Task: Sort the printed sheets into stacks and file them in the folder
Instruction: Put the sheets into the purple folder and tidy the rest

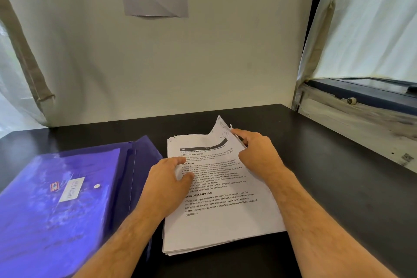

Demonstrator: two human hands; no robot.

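Nearest us, the sheets (221, 214) sit in one thick pile at the tabletop's (338, 187) front edge, middle of the desk, printed side up. The folder (63, 198), blue and closed, lies just beside them on the left, running off the front-left corner.

Left hand (168, 185) is flat on the pile, fingers loosely spread and pressing, gripping nothing. Right hand (259, 153) is up at the far right corner, fingers curled with the forefinger stretched out, peeling that corner of the top sheet clear of the rest!

Looks to me like the very start: no separate stacks laid out yet. To do this well, I'd say keep the left palm firm so the pile doesn't skid, take a single sheet only, and lift from the corner without creasing it.

Hard to tell whether one sheet or several are rising; the right thumb is hidden under the paper. The folder's near end is cut off, and its label is too blurred to read.
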